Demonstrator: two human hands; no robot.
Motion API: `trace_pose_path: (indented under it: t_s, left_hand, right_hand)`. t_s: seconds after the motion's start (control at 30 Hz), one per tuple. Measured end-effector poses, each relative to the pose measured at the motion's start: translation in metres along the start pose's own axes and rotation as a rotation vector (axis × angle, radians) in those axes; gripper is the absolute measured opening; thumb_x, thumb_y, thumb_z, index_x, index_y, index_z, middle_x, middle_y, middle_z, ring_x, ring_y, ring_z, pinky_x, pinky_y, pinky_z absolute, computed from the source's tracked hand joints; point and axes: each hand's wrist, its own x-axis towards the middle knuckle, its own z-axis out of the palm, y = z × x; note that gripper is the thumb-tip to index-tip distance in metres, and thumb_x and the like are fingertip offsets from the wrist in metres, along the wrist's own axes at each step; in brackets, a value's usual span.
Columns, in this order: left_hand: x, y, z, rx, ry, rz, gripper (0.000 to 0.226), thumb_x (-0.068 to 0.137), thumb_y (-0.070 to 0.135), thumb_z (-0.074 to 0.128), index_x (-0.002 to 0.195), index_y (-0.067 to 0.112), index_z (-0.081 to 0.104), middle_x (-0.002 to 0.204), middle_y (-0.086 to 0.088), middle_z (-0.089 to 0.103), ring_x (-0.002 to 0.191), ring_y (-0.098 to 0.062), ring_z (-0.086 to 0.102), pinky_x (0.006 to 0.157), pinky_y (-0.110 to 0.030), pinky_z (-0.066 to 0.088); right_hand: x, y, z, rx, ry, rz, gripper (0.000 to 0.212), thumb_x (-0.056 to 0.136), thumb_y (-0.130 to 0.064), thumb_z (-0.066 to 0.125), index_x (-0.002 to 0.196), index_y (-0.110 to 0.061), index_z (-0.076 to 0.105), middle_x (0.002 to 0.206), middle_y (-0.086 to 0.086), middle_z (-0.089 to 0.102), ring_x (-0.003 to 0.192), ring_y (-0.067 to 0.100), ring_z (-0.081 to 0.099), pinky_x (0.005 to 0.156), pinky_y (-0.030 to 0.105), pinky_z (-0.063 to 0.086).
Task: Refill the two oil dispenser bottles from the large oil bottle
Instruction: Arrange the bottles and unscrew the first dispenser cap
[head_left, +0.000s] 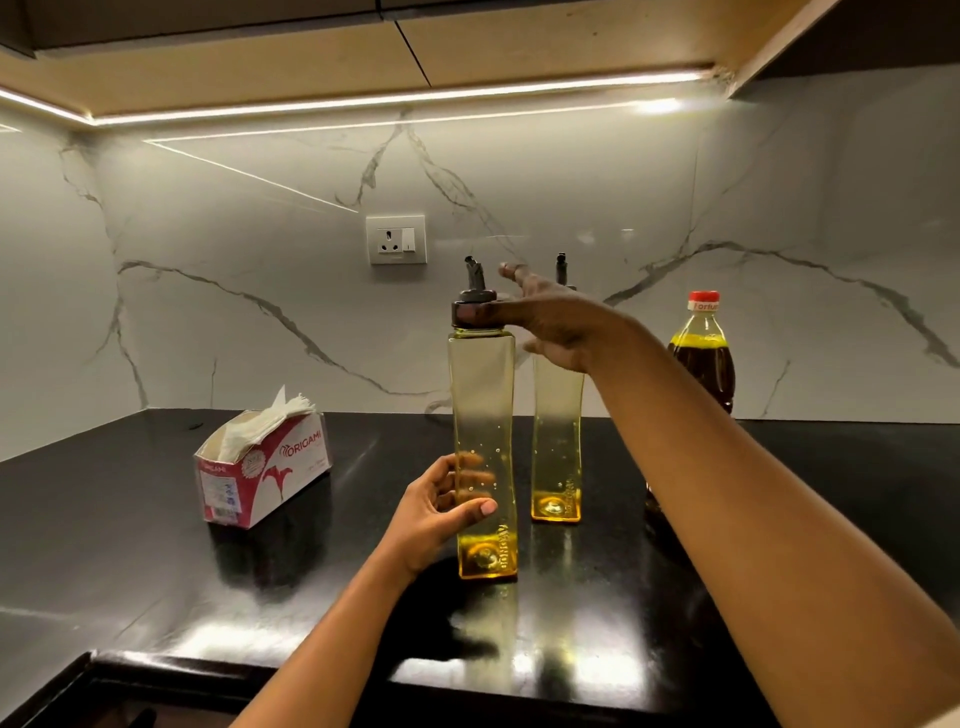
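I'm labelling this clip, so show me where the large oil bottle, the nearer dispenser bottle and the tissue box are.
large oil bottle (707, 371): head view, on its dark oil-filled body.
nearer dispenser bottle (482, 395): head view, on its yellow-tinted middle.
tissue box (291, 467): head view, on its printed long side.

- Open countertop (363, 457) lies between the tissue box (262, 467) at left and the near dispenser bottle (483, 405) at centre.
- A narrow gap separates it from the far dispenser bottle (557, 447).
- The right forearm (727, 467) crosses before the large oil bottle (702, 353) at right.
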Motion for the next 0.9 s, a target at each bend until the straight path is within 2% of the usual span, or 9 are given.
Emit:
trace_pose_path:
  t_s: [0.13, 0.23, 0.33, 0.43, 0.53, 0.63, 0.73, 0.8, 0.9]
  left_hand:
    - [0.000, 0.000, 0.000, 0.000, 0.009, -0.002, 0.081, 0.054, 0.048, 0.089, 0.121, 0.016, 0.057, 0.113, -0.007, 0.069, 0.105, -0.025, 0.067, 0.083, -0.029, 0.055]
    - [0.000, -0.002, 0.000, 0.006, 0.009, -0.002, 0.078, 0.055, 0.047, 0.089, 0.121, 0.017, 0.058, 0.113, -0.007, 0.069, 0.106, -0.025, 0.067, 0.085, -0.031, 0.055]
    - [0.000, -0.002, 0.000, 0.004, 0.015, -0.004, 0.079, 0.055, 0.047, 0.089, 0.121, 0.017, 0.058, 0.113, -0.008, 0.069, 0.106, -0.026, 0.066, 0.085, -0.030, 0.054]
    - [0.000, -0.001, 0.000, 0.005, 0.013, -0.003, 0.082, 0.053, 0.049, 0.089, 0.121, 0.016, 0.057, 0.113, -0.008, 0.069, 0.105, -0.024, 0.067, 0.083, -0.028, 0.054]
    - [0.000, 0.002, 0.001, 0.002, 0.009, 0.004, 0.084, 0.051, 0.050, 0.089, 0.121, 0.015, 0.057, 0.112, -0.008, 0.069, 0.104, -0.023, 0.068, 0.082, -0.026, 0.054]
    - [-0.002, 0.002, 0.002, 0.003, 0.011, 0.007, 0.084, 0.051, 0.050, 0.089, 0.121, 0.016, 0.057, 0.112, -0.007, 0.070, 0.104, -0.023, 0.068, 0.082, -0.026, 0.054]
    - [-0.003, 0.002, 0.002, 0.010, 0.011, 0.005, 0.083, 0.052, 0.051, 0.089, 0.121, 0.017, 0.057, 0.112, -0.006, 0.070, 0.104, -0.022, 0.067, 0.083, -0.027, 0.054]
    - [-0.003, 0.002, 0.001, 0.008, 0.010, 0.002, 0.083, 0.052, 0.050, 0.089, 0.121, 0.017, 0.057, 0.112, -0.006, 0.070, 0.105, -0.022, 0.067, 0.083, -0.027, 0.054]
    - [-0.002, 0.003, 0.001, 0.001, 0.010, -0.001, 0.083, 0.051, 0.050, 0.089, 0.120, 0.016, 0.057, 0.111, -0.007, 0.070, 0.104, -0.022, 0.067, 0.082, -0.027, 0.054]
  right_hand:
    - [-0.004, -0.003, 0.006, -0.450, 0.290, -0.132, 0.085, 0.062, -0.057, 0.075, 0.125, -0.011, 0.040, 0.114, 0.006, 0.050, 0.106, 0.019, 0.049, 0.086, 0.031, 0.044]
    - [-0.001, -0.003, 0.021, -0.716, 0.442, -0.209, 0.084, 0.064, -0.061, 0.073, 0.121, -0.007, 0.042, 0.108, 0.009, 0.053, 0.103, 0.022, 0.052, 0.083, 0.032, 0.044]
    - [-0.002, 0.000, 0.027, -0.625, 0.441, -0.245, 0.071, 0.069, -0.049, 0.077, 0.118, -0.007, 0.047, 0.106, 0.006, 0.057, 0.101, 0.020, 0.054, 0.082, 0.029, 0.044]
    - [-0.004, 0.004, 0.015, -0.205, 0.215, -0.147, 0.057, 0.074, -0.025, 0.077, 0.121, -0.007, 0.051, 0.111, 0.006, 0.058, 0.110, 0.021, 0.055, 0.089, 0.027, 0.046]
    - [-0.007, 0.007, 0.005, 0.030, 0.007, -0.030, 0.084, 0.078, -0.016, 0.073, 0.147, -0.010, 0.024, 0.147, 0.012, 0.037, 0.134, 0.028, 0.036, 0.111, 0.041, 0.031]
    - [-0.008, 0.005, 0.004, -0.144, 0.032, -0.083, 0.090, 0.077, -0.036, 0.072, 0.146, -0.011, 0.021, 0.148, 0.010, 0.033, 0.135, 0.027, 0.033, 0.109, 0.036, 0.031]
    - [-0.004, -0.005, 0.013, -0.509, 0.247, -0.179, 0.076, 0.068, -0.054, 0.074, 0.123, -0.011, 0.042, 0.108, 0.006, 0.052, 0.100, 0.018, 0.051, 0.081, 0.028, 0.044]
    - [0.000, -0.010, 0.016, -0.653, 0.314, -0.227, 0.070, 0.067, -0.053, 0.076, 0.115, -0.009, 0.048, 0.096, 0.005, 0.053, 0.090, 0.016, 0.050, 0.073, 0.028, 0.043]
    - [0.003, -0.017, 0.006, -0.502, 0.201, -0.147, 0.056, 0.068, -0.032, 0.082, 0.110, -0.012, 0.052, 0.104, 0.008, 0.058, 0.099, 0.020, 0.053, 0.082, 0.030, 0.047]
